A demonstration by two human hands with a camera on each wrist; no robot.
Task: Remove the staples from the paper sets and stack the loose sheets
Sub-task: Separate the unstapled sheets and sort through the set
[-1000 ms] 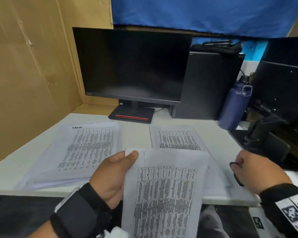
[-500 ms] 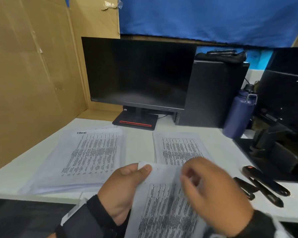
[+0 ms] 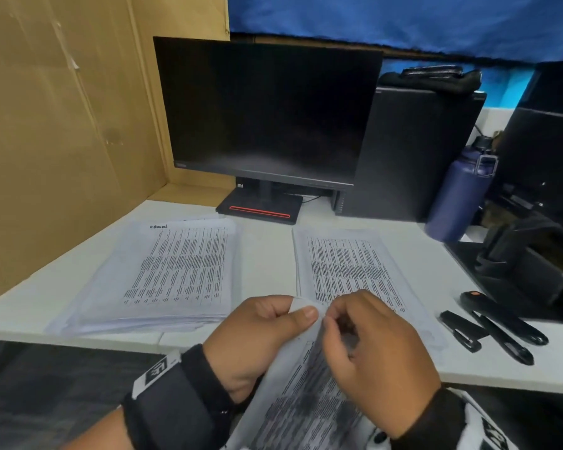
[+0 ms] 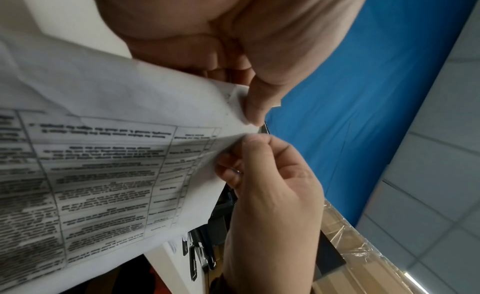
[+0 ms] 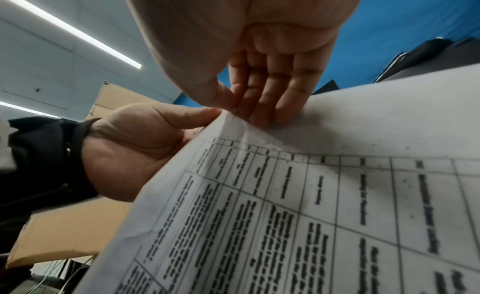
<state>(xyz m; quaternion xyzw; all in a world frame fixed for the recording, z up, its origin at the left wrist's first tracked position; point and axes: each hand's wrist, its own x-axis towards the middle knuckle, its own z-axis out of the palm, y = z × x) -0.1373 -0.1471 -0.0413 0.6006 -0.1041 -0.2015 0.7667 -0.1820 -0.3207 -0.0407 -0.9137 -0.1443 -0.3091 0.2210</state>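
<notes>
My left hand [image 3: 264,332] holds a printed paper set [image 3: 299,401] upright over the desk's front edge, thumb pressed on its top corner. My right hand [image 3: 364,339] pinches the same corner from the other side, with thumb and fingertips on a sheet's edge. In the left wrist view the left thumb [image 4: 254,105] and the right hand's fingers [image 4: 233,160] meet at the corner of the paper set [image 4: 116,154]. The right wrist view shows the right hand's fingers [image 5: 262,105] lying on the paper set [image 5: 311,195]. No staple is visible. Black staple tools [image 3: 501,323] lie on the desk to the right.
A thick paper stack [image 3: 176,271] lies on the left of the white desk [image 3: 267,254], a thinner one [image 3: 348,264] in the middle. Behind them stand a monitor [image 3: 267,108], a black computer case [image 3: 416,151] and a blue bottle [image 3: 455,196]. A cardboard wall [image 3: 62,125] closes the left side.
My right hand left a black tool on the desk at the right and came across to the held set's top corner. The left hand kept its grip.
</notes>
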